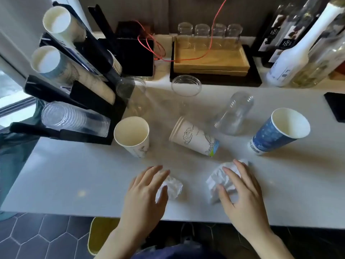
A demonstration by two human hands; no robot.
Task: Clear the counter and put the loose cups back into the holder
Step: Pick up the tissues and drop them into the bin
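My left hand [147, 191] lies near the counter's front edge, fingers spread, thumb against a small crumpled paper ball [172, 187]. My right hand [242, 195] rests with spread fingers over a bigger crumpled paper wad [218, 178]. Beyond them are a white paper cup [131, 135] standing upright, a patterned paper cup [194, 140] on its side, a clear plastic cup [233, 114] tipped over, a blue paper cup [278, 133] upright, and two upright clear cups [186, 87] [137, 96]. The black cup holder [78, 94] at the left carries stacks of paper and clear cups.
A wooden tray [211, 62] with glass jars sits at the back, next to a black box [134, 57] with a red cable. Tall bottles [298, 53] stand at the back right. A black pad [336, 106] lies at the right edge. A yellow stool [100, 234] shows below the counter.
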